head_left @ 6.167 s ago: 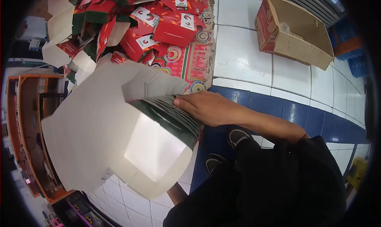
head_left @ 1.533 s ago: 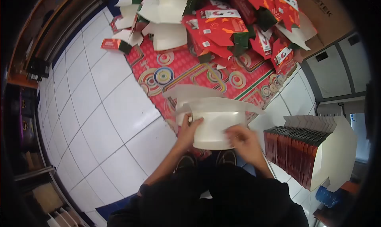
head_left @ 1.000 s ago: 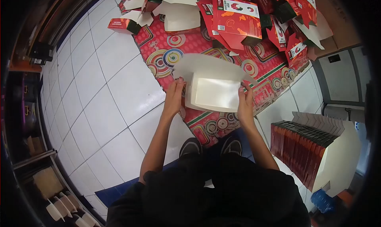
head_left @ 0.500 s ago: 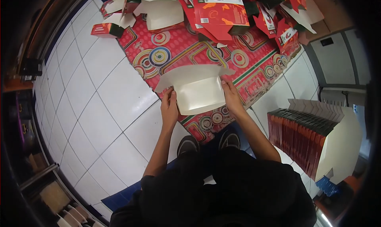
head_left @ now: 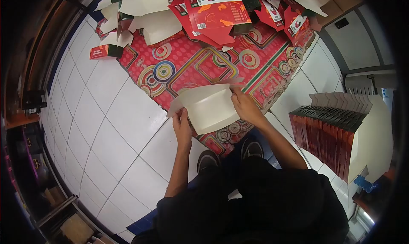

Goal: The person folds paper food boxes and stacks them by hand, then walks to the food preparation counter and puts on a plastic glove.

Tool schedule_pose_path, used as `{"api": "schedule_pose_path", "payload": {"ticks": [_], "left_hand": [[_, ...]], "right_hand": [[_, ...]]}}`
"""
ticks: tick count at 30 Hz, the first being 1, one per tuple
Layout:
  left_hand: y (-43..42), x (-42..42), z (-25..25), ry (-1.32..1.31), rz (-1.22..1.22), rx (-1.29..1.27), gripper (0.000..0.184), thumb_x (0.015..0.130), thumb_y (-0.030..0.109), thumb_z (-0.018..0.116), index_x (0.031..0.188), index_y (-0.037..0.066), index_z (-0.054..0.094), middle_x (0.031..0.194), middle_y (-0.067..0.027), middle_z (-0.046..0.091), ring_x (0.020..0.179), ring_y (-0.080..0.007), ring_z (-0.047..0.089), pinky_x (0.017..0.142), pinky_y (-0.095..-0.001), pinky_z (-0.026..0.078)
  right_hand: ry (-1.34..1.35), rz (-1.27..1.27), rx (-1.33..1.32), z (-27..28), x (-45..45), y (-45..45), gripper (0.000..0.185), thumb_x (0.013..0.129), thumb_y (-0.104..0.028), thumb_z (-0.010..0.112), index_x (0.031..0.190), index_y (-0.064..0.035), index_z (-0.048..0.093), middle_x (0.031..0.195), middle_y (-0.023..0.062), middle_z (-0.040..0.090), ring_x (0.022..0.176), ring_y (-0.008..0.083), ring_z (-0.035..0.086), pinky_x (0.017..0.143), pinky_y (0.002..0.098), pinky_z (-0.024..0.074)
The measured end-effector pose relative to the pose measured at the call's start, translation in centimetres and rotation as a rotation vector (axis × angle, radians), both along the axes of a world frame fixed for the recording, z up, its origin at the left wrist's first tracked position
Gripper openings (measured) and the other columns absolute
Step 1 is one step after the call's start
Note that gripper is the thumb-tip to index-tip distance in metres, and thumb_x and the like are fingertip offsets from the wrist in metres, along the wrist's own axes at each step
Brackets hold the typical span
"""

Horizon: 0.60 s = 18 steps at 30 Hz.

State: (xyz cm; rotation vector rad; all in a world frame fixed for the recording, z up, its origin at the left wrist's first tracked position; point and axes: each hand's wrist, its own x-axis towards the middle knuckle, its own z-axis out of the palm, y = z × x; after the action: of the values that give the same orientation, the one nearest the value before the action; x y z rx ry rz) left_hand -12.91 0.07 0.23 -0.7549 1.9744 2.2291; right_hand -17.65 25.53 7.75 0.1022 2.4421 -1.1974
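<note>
Between my hands is a cardboard food box, its pale inside facing up and a flap raised along the far side. My left hand grips the box's left end, thumb up by the flap's corner. At the right far corner my right hand is closed on the wall, fingers partly hidden behind it. Below the box lies a red patterned mat. The outer faces of the held box are hidden from me.
Red printed boxes and pale open ones are heaped on the mat's far end. To the right stands a tall nested stack of boxes. White floor tiles lie left; shelving lines the far left.
My right hand has shifted up to the box's far right corner, and my left hand holds nearer the flap. The box is tilted a little, its flap folded further inward. The whole view has turned slightly.
</note>
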Motion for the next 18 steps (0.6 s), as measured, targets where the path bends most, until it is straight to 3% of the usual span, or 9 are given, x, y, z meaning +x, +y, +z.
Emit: {"api": "schedule_pose_path", "payload": {"ticks": [4,6,10,12,13,15,17,18], "left_hand": [[0.8,0.1,0.3,0.032,0.023,-0.006,0.034,0.105,0.030,0.060,0.126,0.004,0.055,0.122,-0.0083,0.061,0.111,-0.0168,0.058,0.097,-0.0340,0.047],[1.3,0.1,0.3,0.046,-0.020,-0.138,0.034,0.101,0.020,0.063,0.127,0.002,0.053,0.124,-0.0120,0.061,0.111,-0.0183,0.058,0.099,-0.0340,0.046],[-0.5,-0.1,-1.3,0.125,0.012,-0.199,0.037,0.095,0.008,0.061,0.129,-0.002,0.052,0.123,-0.0171,0.061,0.107,-0.0235,0.061,0.096,-0.0359,0.050],[-2.5,-0.3,0.2,0.061,0.029,-0.217,0.037,0.095,0.008,0.061,0.129,-0.002,0.053,0.122,-0.0171,0.061,0.105,-0.0233,0.062,0.093,-0.0354,0.051],[-3.6,-0.2,0.9,-0.016,0.039,-0.236,0.038,0.095,0.009,0.061,0.130,-0.001,0.053,0.121,-0.0171,0.062,0.104,-0.0230,0.063,0.091,-0.0349,0.052],[-6.1,-0.2,1.7,0.012,0.104,-0.215,0.039,0.094,0.010,0.062,0.131,0.001,0.053,0.120,-0.0171,0.062,0.100,-0.0223,0.064,0.086,-0.0343,0.053],[-9.0,-0.1,1.9,0.056,0.110,-0.262,0.039,0.094,0.011,0.062,0.131,0.000,0.053,0.119,-0.0174,0.062,0.100,-0.0228,0.064,0.084,-0.0347,0.053],[-10.3,0.0,1.9,0.070,0.161,-0.313,0.039,0.094,0.012,0.062,0.130,0.001,0.055,0.114,-0.0148,0.063,0.098,-0.0203,0.062,0.084,-0.0335,0.052]], "right_hand": [[0.052,-0.017,0.047,-1.6,-0.2,0.0,0.040,0.101,-0.020,0.043,0.131,0.0028,0.057,0.104,0.0339,0.067,0.099,0.0535,0.063,0.089,0.0586,0.0481],[0.348,0.030,0.086,-3.4,-0.2,0.3,0.039,0.100,-0.023,0.051,0.127,0.0031,0.060,0.099,0.0303,0.068,0.095,0.0507,0.065,0.086,0.0552,0.0508],[0.321,-0.069,0.049,-3.0,-1.3,2.4,0.040,0.096,-0.025,0.061,0.124,0.0042,0.061,0.094,0.0246,0.070,0.085,0.0450,0.068,0.081,0.0508,0.0532],[0.224,-0.285,-0.227,-4.1,-3.4,4.0,0.046,0.093,-0.026,0.067,0.127,0.0032,0.061,0.091,0.0189,0.070,0.080,0.0382,0.068,0.080,0.0473,0.0536],[0.237,-0.274,-0.221,-2.1,-5.1,3.6,0.046,0.093,-0.026,0.067,0.127,0.0032,0.061,0.091,0.0189,0.070,0.080,0.0382,0.068,0.080,0.0473,0.0536],[0.040,-0.382,-0.308,1.7,-9.7,1.8,0.055,0.088,-0.024,0.071,0.135,-0.0006,0.055,0.104,0.0199,0.068,0.096,0.0334,0.067,0.086,0.0437,0.0527],[0.850,-0.173,0.038,1.8,-13.7,0.1,0.069,0.086,-0.028,0.075,0.146,-0.0099,0.047,0.132,0.0215,0.059,0.121,0.0344,0.057,0.093,0.0473,0.0501],[0.880,-0.005,0.410,4.3,-14.6,-0.8,0.074,0.086,-0.030,0.076,0.151,-0.0171,0.042,0.144,0.0212,0.048,0.131,0.0374,0.047,0.097,0.0549,0.0473]]}}
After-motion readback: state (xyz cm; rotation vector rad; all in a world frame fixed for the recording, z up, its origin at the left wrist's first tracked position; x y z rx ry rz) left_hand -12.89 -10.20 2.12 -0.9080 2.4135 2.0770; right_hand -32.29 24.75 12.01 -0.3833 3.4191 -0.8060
